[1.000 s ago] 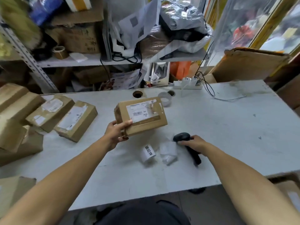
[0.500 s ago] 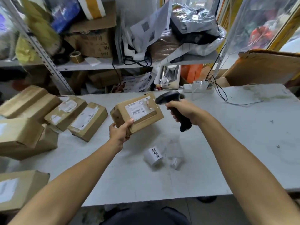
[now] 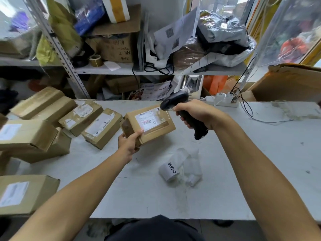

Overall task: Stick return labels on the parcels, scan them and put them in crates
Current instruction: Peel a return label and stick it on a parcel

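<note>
My left hand (image 3: 129,142) grips the near left corner of a small brown cardboard parcel (image 3: 156,129), holding it tilted above the grey table (image 3: 260,153). A white shipping label with a barcode (image 3: 146,121) faces up on it. My right hand (image 3: 192,113) grips the handle of a black barcode scanner (image 3: 175,100), whose head sits just above the parcel's far right corner, pointing left and down at the label. A roll of white return labels with black characters (image 3: 171,170) lies on the table near me, beside loose backing strip (image 3: 191,164).
Several labelled brown parcels (image 3: 102,129) are piled along the table's left side and off its near left edge. A cluttered metal shelf (image 3: 121,70) stands behind the table. A white power strip (image 3: 224,100) with cables and a large cardboard box (image 3: 288,84) sit at the back right.
My right hand picked the scanner up off the table and raised it to the parcel's far right corner. My left hand kept the parcel raised, shifting it slightly.
</note>
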Motion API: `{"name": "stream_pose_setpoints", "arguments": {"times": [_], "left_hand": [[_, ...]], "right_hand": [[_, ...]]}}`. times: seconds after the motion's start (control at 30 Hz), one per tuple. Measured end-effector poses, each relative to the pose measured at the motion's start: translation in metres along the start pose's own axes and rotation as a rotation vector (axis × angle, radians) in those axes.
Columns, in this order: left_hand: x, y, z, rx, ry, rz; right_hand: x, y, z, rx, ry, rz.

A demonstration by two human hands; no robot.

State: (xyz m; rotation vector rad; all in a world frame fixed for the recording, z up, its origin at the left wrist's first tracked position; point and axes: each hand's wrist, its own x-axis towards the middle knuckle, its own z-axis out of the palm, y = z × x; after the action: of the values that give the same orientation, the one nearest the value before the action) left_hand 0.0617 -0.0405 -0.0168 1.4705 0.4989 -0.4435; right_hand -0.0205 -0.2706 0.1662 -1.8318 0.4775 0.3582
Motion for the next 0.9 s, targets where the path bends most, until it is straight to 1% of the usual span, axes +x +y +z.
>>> {"name": "stream_pose_setpoints", "arguments": {"times": [0.13, 0.47, 0.8, 0.9], "left_hand": [[0.002, 0.0, -0.003, -0.002, -0.001, -0.028], [0.004, 0.0, -0.004, -0.026, -0.032, -0.049], [0.005, -0.003, -0.008, -0.046, -0.034, -0.048], [0.005, -0.005, -0.008, -0.014, -0.026, -0.024]], "right_hand": [[0.002, 0.001, -0.002, -0.031, 0.006, 0.019], [-0.006, -0.005, -0.015, -0.034, 0.026, 0.0], [-0.015, -0.012, -0.025, -0.06, 0.024, -0.033], [-0.011, -0.005, -0.028, -0.044, 0.04, -0.022]]}}
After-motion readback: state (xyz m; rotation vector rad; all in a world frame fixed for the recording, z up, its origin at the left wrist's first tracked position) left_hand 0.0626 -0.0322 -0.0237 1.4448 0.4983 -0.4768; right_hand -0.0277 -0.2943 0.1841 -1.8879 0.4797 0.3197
